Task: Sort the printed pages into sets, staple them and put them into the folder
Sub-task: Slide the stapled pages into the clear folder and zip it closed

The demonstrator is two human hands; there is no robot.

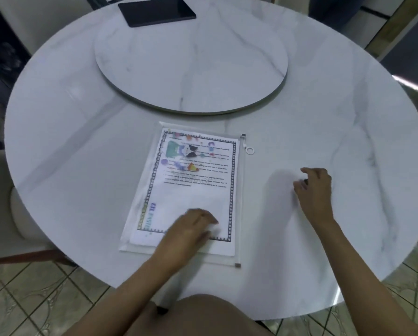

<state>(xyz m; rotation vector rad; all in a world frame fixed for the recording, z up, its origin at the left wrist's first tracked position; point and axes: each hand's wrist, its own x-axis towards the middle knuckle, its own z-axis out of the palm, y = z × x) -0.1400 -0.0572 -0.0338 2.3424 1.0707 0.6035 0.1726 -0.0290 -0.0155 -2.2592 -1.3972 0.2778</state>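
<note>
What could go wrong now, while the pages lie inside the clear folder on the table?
1. The pages lie close to the zip side of the folder; the slider might catch the paper when pulled.
2. The left hand rests on the folder, near the front edge of the table; on this smooth top, a push could probably slide it off.

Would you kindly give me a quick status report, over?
Left hand rests on folder. Right hand pinches small dark item beside it. Printed pages inside folder. Dark device far side, not obstructing.
</note>
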